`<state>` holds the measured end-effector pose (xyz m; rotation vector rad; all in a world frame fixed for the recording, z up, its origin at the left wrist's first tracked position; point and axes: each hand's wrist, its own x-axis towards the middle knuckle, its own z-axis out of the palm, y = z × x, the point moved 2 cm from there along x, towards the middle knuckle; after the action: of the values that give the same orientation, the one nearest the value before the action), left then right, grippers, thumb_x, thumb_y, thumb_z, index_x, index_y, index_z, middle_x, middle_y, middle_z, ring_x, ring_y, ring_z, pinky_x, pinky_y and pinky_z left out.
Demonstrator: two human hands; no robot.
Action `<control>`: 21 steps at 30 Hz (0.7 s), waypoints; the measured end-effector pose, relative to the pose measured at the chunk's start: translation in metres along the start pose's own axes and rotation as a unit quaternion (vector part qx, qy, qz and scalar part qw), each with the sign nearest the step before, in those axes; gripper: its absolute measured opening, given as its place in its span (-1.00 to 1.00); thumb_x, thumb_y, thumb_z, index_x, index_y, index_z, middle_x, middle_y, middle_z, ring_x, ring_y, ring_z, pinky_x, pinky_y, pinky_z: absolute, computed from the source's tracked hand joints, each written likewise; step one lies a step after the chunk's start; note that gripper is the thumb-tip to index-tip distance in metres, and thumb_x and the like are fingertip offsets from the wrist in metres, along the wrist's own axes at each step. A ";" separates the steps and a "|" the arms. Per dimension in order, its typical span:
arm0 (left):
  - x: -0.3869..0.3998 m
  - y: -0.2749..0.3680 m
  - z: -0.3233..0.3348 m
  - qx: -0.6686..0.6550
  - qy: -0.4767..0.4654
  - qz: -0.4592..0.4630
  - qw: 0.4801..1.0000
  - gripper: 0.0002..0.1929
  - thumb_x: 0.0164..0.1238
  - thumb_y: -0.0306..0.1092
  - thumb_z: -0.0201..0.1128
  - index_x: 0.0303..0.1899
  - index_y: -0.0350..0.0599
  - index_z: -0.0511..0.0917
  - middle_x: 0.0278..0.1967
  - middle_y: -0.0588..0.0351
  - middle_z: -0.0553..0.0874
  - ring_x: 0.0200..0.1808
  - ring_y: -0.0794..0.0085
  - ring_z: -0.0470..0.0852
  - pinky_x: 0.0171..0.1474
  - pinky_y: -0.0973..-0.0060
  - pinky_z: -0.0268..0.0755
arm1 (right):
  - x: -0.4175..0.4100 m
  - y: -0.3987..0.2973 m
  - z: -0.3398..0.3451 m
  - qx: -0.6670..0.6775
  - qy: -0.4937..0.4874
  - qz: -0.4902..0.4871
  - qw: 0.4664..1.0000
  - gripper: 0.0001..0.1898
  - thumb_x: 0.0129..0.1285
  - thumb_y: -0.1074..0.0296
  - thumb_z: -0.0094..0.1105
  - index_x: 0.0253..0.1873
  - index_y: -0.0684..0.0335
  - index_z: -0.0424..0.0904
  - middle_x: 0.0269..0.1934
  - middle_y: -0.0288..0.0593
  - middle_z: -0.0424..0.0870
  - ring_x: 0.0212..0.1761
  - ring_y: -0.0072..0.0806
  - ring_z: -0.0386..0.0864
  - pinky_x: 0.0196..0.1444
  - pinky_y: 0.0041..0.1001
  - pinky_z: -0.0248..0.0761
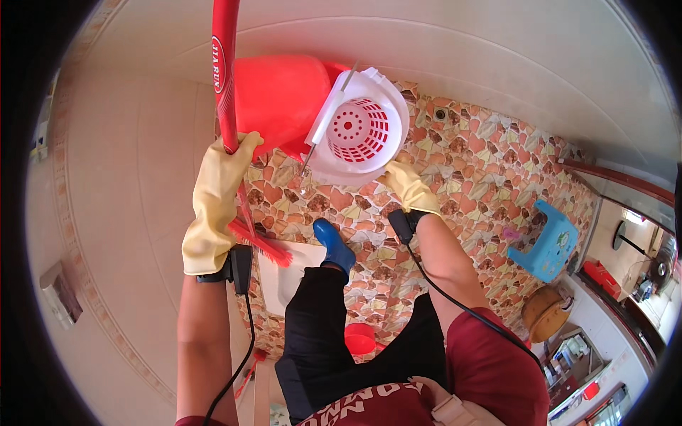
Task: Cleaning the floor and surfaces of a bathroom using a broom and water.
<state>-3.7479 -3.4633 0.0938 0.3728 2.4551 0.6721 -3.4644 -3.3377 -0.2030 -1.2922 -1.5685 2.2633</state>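
Note:
My left hand [226, 181], in a pale yellow rubber glove, is wrapped around the red handle [225, 69] of a broom. The broom's red bristle head [261, 243] is low, beside and partly over a squat toilet pan [282, 277]. Ahead of me a red plastic mop bucket [282, 101] is tipped over, its opening facing right. A white wringer basket [358, 130] with slots and holes is fitted at its mouth, and a thin metal bail [349, 80] crosses it. My gloved right hand [407, 183] grips the near lower rim of this white part.
Stone-patterned floor [469, 175] surrounds me, with a drain [440, 113] near the far wall. At right are a blue plastic stool [551, 242] and a tan basin [546, 314]. A red dipper [360, 339] lies between my legs. A small red brush [250, 373] is at lower left.

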 end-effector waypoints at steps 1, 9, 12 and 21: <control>0.004 0.001 0.008 -0.002 -0.007 0.004 1.000 -0.76 0.35 -0.25 0.38 -0.16 -0.23 0.81 -0.40 0.25 0.64 -0.35 0.58 0.47 -0.21 0.51 0.32 | 0.010 0.019 -0.009 -0.282 -0.030 -0.110 0.952 -0.76 0.43 0.50 0.08 0.13 0.38 0.58 -0.02 0.09 0.75 0.05 -0.16 0.73 0.05 -0.29 0.59; -0.023 0.024 0.023 0.027 -0.050 0.014 0.998 -0.78 0.41 -0.25 0.26 -0.15 -0.15 0.79 -0.49 0.24 0.48 -0.37 0.56 0.39 -0.23 0.52 0.28 | -0.008 0.067 -0.025 -0.221 0.044 -0.251 0.941 -0.76 0.32 0.57 0.03 -0.03 0.33 0.69 -0.29 0.02 0.75 -0.34 -0.16 0.69 -0.21 -0.26 0.56; -0.050 0.009 0.007 0.056 -0.048 0.047 0.996 -0.75 0.37 -0.21 0.30 -0.13 -0.17 0.77 -0.44 0.21 0.63 -0.36 0.55 0.52 -0.21 0.52 0.37 | -0.066 0.000 0.003 -0.111 0.034 -0.221 0.968 -0.77 0.33 0.58 0.05 -0.05 0.32 0.72 -0.26 -0.04 0.76 -0.30 -0.31 0.69 -0.21 -0.39 0.56; -0.160 0.007 0.058 -0.002 -0.174 0.067 0.983 -0.79 0.53 -0.35 0.25 -0.08 -0.32 0.70 -0.14 0.04 0.80 -0.03 0.42 0.71 0.12 0.46 0.48 | -0.179 0.108 -0.079 0.242 0.055 0.047 0.968 -0.75 0.36 0.24 0.37 0.01 0.25 0.73 -0.31 -0.37 0.73 -0.41 -0.62 0.58 -0.38 -0.54 0.38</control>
<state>-3.5847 -3.4982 0.1272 0.6039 2.1106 0.6081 -3.2576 -3.4223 -0.1953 -1.3359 -0.8529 2.3698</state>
